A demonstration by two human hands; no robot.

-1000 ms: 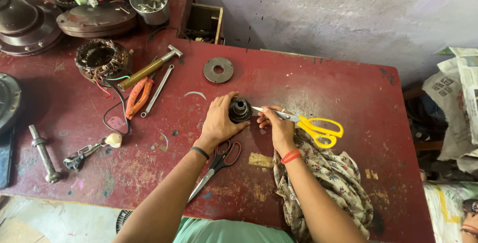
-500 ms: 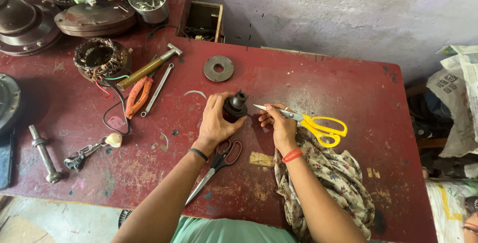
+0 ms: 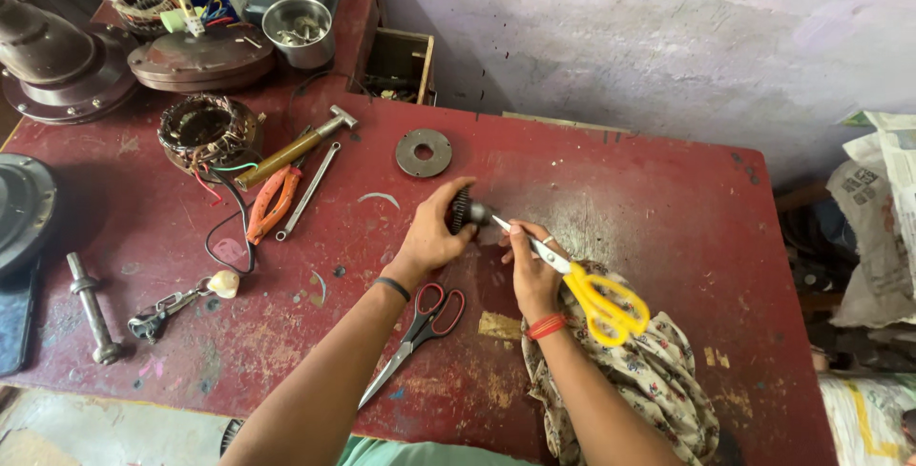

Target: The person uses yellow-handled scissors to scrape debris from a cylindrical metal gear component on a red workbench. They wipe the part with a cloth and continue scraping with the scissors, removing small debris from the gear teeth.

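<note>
Hands meet mid-table: left hand [image 3: 434, 232] grips a dark toothed rotor [image 3: 465, 209], lifted and tilted sideways, while right hand [image 3: 530, 270] pinches the yellow-handled scissors [image 3: 572, 280] by the blades, tip at the rotor's hub. Looks like a scraping step; next needs steady pressure. Red scissors [image 3: 420, 328] lie at six o'clock, metal disc [image 3: 424, 153] at eleven.

Scissors [image 3: 596, 294] x2 – 1 hammer [image 3: 294, 147], 1 pliers [image 3: 271, 201], 1 washer [image 3: 424, 152].

left hand [image 3: 431, 235] gripping gear part [image 3: 465, 210], yellow scissors [image 3: 582, 285]
</note>
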